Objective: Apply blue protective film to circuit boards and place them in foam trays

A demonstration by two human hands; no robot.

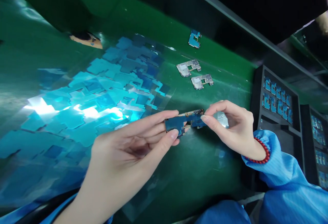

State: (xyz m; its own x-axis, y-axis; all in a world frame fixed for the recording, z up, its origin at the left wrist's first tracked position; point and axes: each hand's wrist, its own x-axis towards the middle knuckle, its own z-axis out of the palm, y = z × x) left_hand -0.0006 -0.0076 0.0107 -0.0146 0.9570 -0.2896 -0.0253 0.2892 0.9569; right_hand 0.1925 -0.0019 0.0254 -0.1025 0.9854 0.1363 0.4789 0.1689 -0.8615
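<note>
Leftmost, flat pieces of translucent blue film (102,68) lie overlapping in a broad spread beyond and to the left of the left hand (135,148). That hand is turned palm up, its thumb and fingers clasping the left part of a blue circuit board (174,123), which is held between the two hands above a green work surface (205,172). Beyond the board, two silvery boards (183,69) lie close together on the green, and a smaller blue board (192,42) rests farther out from the hands. The right hand (232,124) pinches the held board's right end between thumb and forefinger. Red beads (267,150) circle its wrist below a blue sleeve (279,159). To its right stands a black tray (257,90) of boards, with another dark tray (305,114) farther right.
</note>
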